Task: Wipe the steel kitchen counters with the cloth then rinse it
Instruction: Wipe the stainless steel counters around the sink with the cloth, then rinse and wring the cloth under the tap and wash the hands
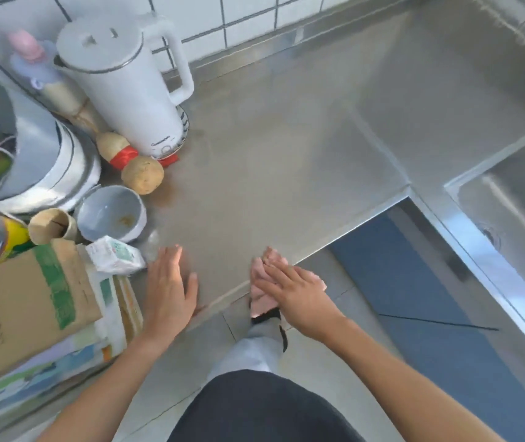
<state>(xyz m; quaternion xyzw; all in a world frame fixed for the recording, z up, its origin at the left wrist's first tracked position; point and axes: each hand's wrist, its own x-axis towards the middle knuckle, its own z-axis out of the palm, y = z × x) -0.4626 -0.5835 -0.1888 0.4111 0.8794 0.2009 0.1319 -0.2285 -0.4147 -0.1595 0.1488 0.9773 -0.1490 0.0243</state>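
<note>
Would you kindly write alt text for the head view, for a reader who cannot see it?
A person's right hand presses a pink cloth flat at the front edge of a steel counter, while the left hand rests flat beside it. A white kettle, bowl and cardboard box crowd the left; a sink lies right.

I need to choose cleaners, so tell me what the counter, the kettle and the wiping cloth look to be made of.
Counter: brushed stainless steel, going by its dull grey sheen and folded edges.
Kettle: probably white matte plastic, with a metal-looking rim around the lid.
Cloth: soft pink fabric, crumpled under the right hand; the weave is too blurred to tell.
</note>
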